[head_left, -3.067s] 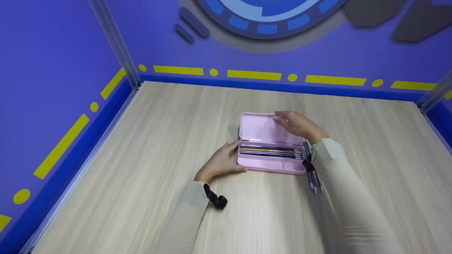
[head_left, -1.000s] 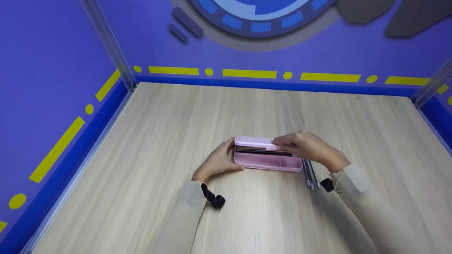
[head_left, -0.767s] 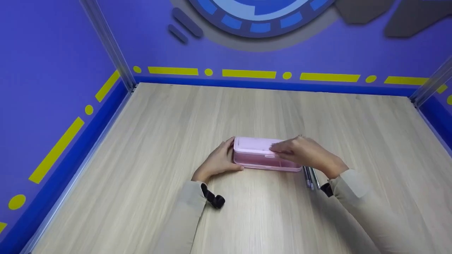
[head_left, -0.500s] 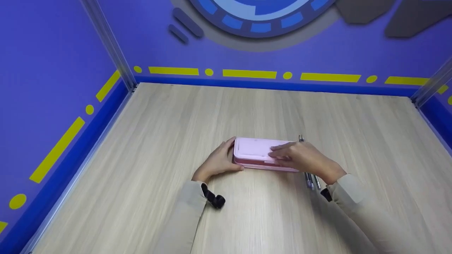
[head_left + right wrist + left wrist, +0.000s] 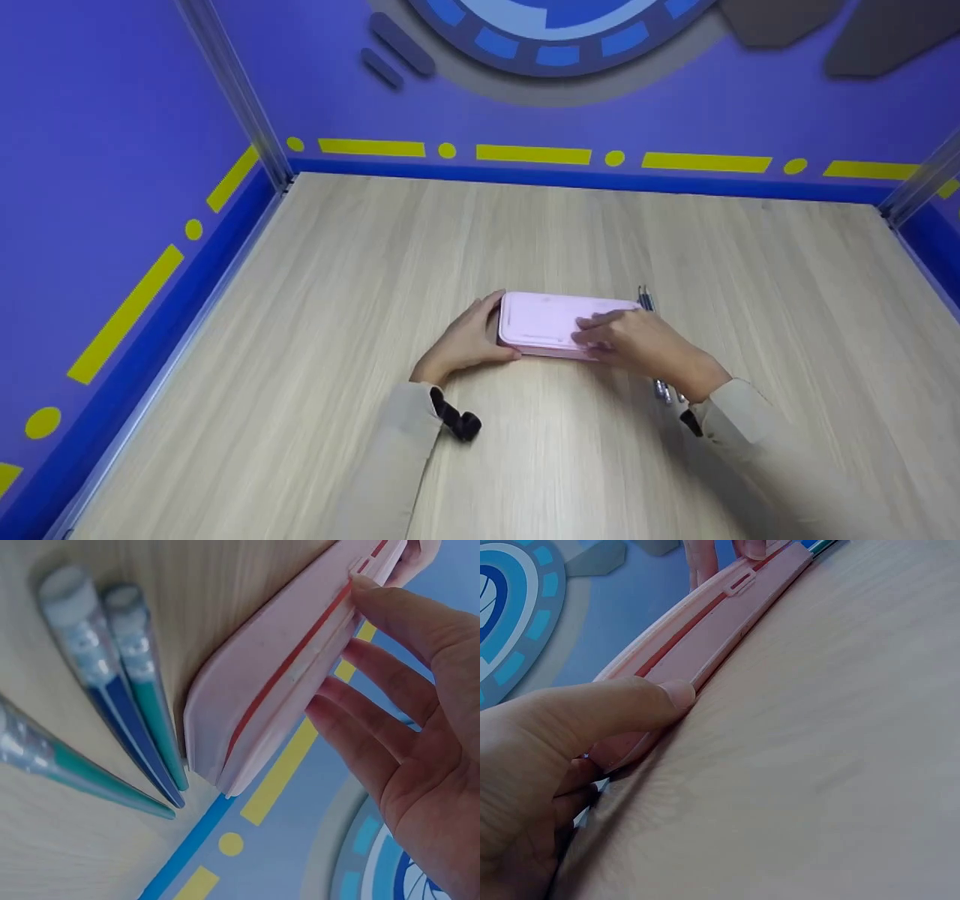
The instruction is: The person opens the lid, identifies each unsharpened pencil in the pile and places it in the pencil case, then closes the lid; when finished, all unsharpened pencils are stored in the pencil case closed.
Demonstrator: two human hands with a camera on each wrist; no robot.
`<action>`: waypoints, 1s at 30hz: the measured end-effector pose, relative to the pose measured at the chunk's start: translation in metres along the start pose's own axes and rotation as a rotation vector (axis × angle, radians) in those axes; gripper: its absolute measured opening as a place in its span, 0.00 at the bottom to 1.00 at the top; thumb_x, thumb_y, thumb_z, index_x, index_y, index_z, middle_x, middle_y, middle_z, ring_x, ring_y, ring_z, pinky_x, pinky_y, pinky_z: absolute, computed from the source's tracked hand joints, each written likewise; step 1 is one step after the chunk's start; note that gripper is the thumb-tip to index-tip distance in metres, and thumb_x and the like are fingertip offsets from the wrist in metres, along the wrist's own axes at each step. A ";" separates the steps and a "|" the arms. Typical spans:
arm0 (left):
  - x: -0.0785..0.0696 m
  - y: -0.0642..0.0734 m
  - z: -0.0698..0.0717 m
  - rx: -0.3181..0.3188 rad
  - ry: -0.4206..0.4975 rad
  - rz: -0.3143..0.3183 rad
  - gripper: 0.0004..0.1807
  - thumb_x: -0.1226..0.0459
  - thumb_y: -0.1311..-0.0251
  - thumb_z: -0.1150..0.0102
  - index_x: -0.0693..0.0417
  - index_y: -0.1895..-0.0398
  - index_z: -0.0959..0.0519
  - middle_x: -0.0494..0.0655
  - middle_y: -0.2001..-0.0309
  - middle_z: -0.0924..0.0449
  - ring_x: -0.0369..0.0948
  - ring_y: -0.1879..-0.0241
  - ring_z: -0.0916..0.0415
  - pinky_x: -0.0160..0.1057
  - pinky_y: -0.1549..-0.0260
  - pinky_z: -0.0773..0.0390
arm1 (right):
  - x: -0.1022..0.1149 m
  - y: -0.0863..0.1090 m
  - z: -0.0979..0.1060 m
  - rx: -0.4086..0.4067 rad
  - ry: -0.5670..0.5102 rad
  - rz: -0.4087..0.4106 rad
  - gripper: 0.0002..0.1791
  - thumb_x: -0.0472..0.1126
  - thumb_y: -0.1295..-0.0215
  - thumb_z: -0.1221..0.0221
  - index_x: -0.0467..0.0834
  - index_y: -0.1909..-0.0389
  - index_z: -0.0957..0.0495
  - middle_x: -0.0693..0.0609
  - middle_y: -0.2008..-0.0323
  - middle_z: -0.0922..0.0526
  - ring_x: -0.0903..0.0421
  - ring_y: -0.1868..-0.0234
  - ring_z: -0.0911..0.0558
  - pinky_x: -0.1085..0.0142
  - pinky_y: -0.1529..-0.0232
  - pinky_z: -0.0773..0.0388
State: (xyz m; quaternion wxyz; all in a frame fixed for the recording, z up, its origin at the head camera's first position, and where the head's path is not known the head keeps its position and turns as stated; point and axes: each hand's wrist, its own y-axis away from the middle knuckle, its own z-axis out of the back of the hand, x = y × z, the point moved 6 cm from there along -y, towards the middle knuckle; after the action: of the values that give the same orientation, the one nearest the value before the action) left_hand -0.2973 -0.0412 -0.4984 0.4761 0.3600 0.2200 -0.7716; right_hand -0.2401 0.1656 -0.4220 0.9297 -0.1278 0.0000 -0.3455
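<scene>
A pink pencil case [image 5: 536, 321] lies on the table with its lid down. Along its front, a thin red line [image 5: 289, 664] shows between lid and base in both wrist views. My left hand [image 5: 466, 337] grips the case's left end, thumb on the front wall and fingers round behind. On the right half, my right hand [image 5: 645, 341] has its fingertips on top of the lid and its thumb at the front latch [image 5: 740, 583], pinching the lid's edge. The inside of the case is hidden.
Loose pencils, one of them blue [image 5: 124, 731] and others green [image 5: 146, 709], lie on the table beside the case's right end, partly under my right hand. Blue panels [image 5: 525, 112] bound the wooden table [image 5: 375, 262] at the back and sides.
My right hand has brought the pencil case's lid from upright down over the pencils inside, moving toward me. The left hand has kept its grip on the left end.
</scene>
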 end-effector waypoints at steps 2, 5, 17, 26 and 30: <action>-0.001 -0.001 0.000 -0.004 0.003 -0.007 0.58 0.52 0.62 0.23 0.53 0.26 0.45 0.53 0.29 0.39 0.49 0.29 0.43 0.46 0.29 0.43 | 0.000 0.000 0.000 0.000 -0.009 -0.012 0.16 0.34 0.49 0.30 0.42 0.57 0.14 0.44 0.53 0.15 0.48 0.53 0.15 0.53 0.50 0.19; -0.001 -0.001 0.000 -0.008 -0.001 -0.011 0.59 0.52 0.62 0.23 0.53 0.26 0.45 0.55 0.30 0.38 0.49 0.30 0.41 0.46 0.30 0.42 | 0.000 0.001 -0.001 0.006 -0.018 -0.027 0.16 0.34 0.48 0.31 0.42 0.56 0.14 0.44 0.52 0.16 0.47 0.52 0.15 0.53 0.50 0.19; 0.002 0.001 -0.002 0.008 -0.015 0.013 0.59 0.52 0.61 0.23 0.55 0.25 0.47 0.53 0.27 0.42 0.57 0.26 0.53 0.49 0.27 0.50 | 0.005 0.006 -0.009 0.016 -0.001 -0.102 0.15 0.37 0.44 0.33 0.43 0.54 0.15 0.44 0.49 0.17 0.46 0.50 0.16 0.52 0.50 0.19; 0.008 0.005 0.007 0.066 0.082 0.005 0.55 0.47 0.50 0.31 0.46 0.23 0.53 0.47 0.23 0.54 0.50 0.24 0.61 0.48 0.25 0.57 | -0.015 0.015 -0.014 0.097 -0.273 -0.284 0.20 0.46 0.30 0.46 0.46 0.40 0.23 0.50 0.39 0.23 0.49 0.36 0.26 0.50 0.37 0.29; 0.004 0.008 0.029 -0.040 0.084 -0.045 0.43 0.50 0.37 0.43 0.49 0.24 0.51 0.48 0.23 0.56 0.48 0.24 0.60 0.51 0.26 0.60 | -0.033 0.028 -0.006 0.059 -0.418 -0.425 0.26 0.50 0.25 0.55 0.42 0.32 0.34 0.43 0.32 0.32 0.43 0.29 0.37 0.45 0.29 0.43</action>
State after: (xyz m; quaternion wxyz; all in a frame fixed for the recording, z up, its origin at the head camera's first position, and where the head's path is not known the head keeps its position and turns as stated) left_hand -0.3012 -0.0669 -0.4822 0.4563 0.3774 0.2629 -0.7618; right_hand -0.2479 0.2059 -0.4372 0.8196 -0.1664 -0.2281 -0.4985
